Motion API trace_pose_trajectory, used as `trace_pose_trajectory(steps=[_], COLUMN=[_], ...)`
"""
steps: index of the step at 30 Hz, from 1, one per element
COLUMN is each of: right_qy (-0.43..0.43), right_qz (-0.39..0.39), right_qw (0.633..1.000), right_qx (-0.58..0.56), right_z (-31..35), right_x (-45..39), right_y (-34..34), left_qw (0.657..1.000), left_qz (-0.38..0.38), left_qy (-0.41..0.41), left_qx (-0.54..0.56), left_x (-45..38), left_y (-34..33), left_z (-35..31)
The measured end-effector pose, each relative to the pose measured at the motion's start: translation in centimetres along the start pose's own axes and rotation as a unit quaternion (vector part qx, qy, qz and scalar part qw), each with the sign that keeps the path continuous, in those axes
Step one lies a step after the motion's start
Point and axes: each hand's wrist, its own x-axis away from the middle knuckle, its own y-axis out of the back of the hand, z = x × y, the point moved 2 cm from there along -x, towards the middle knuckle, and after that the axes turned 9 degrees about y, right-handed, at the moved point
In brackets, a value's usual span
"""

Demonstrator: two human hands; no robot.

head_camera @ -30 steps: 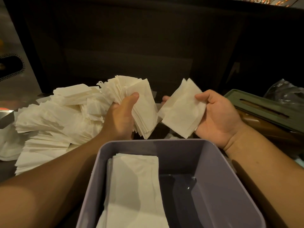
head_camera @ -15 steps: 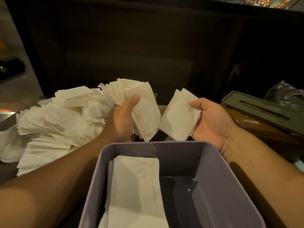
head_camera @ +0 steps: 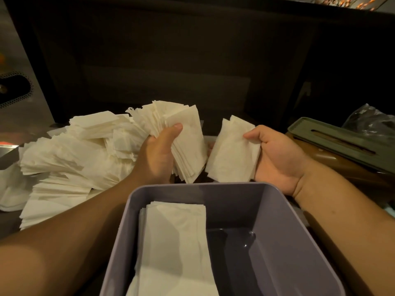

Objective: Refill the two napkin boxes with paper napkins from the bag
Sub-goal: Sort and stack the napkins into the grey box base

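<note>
A purple napkin box [head_camera: 284, 227] sits open right in front of me, with a stack of white napkins [head_camera: 173, 248] lying along its left half. My left hand [head_camera: 158, 159] grips a thick fanned bundle of napkins [head_camera: 183, 133] just beyond the box. My right hand [head_camera: 277, 159] holds a thin stack of napkins [head_camera: 230, 154] between thumb and fingers, close beside the bundle. A big loose heap of napkins [head_camera: 68, 159] covers the table on the left.
A second box with a green slotted lid [head_camera: 342, 144] over a brown body stands at the right. A crumpled clear plastic bag [head_camera: 372, 122] lies behind it. A dark wall runs across the back, and a metal surface [head_camera: 12, 86] is at far left.
My right hand with its thin stack has drifted slightly down and left toward the bundle. The left hand keeps its grip and has barely moved.
</note>
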Motion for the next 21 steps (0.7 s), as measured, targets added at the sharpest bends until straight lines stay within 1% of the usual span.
trace_pose_trajectory(steps=[1, 2, 3, 4, 6, 8, 10, 11, 12, 13, 15, 17, 19, 21], right_qy=[0.019, 0.039, 0.059, 0.08, 0.116, 0.126, 0.093, 0.065, 0.047, 0.046, 0.098, 0.156, 0.18, 0.175], right_qz=[-0.04, -0.064, -0.068, -0.047, 0.026, 0.1, 0.147, 0.154, 0.139, 0.105, 0.032, -0.01, -0.006, 0.013], right_qw=[0.999, 0.997, 0.996, 0.996, 0.988, 0.977, 0.976, 0.98, 0.986, 0.993, 0.995, 0.987, 0.984, 0.984], right_qx=[0.021, 0.031, 0.019, -0.011, -0.095, -0.142, -0.135, -0.11, -0.074, -0.039, -0.015, -0.019, -0.013, 0.019], right_z=[0.2, 0.4, 0.6, 0.8, 1.3, 1.5, 0.9, 0.4, -0.1, -0.5, -0.4, 0.1, 0.2, -0.1], right_x=[-0.1, -0.2, -0.3, -0.2, 0.6, 1.5, 1.8, 1.8, 1.5, 1.0, 0.1, 0.0, 0.2, 0.3], right_y=[0.4, 0.6, 0.5, 0.1, -1.3, -2.5, -2.9, -3.1, -3.1, -2.8, -2.4, -2.1, -2.0, -2.4], left_qw=[1.0, 1.0, 1.0, 1.0, 1.0, 1.0, 1.0, 0.999, 0.999, 1.0, 0.999, 0.999, 0.997, 0.996], left_qz=[0.001, 0.004, 0.001, 0.002, 0.008, 0.005, 0.014, 0.015, 0.01, 0.001, -0.011, 0.002, 0.017, 0.031], left_qy=[-0.008, -0.011, -0.013, -0.019, -0.018, -0.01, 0.019, 0.031, 0.024, 0.01, -0.013, -0.013, -0.001, 0.023], left_qx=[-0.002, -0.004, -0.006, -0.002, 0.002, -0.005, -0.015, -0.022, -0.028, -0.027, -0.037, -0.051, -0.076, -0.084], left_x=[-0.1, -0.2, -0.2, -0.2, -0.3, -0.1, 0.0, 0.1, -0.1, -0.1, -0.4, -0.4, -0.2, 0.0], left_y=[0.1, 0.1, 0.0, 0.0, 0.1, 0.3, 0.1, -0.1, -0.2, -0.3, -0.4, -0.5, -0.4, -0.3], left_z=[0.1, 0.2, 0.2, 0.2, 0.3, 0.2, 0.2, 0.1, 0.3, 0.3, 0.5, 0.5, 0.3, 0.2])
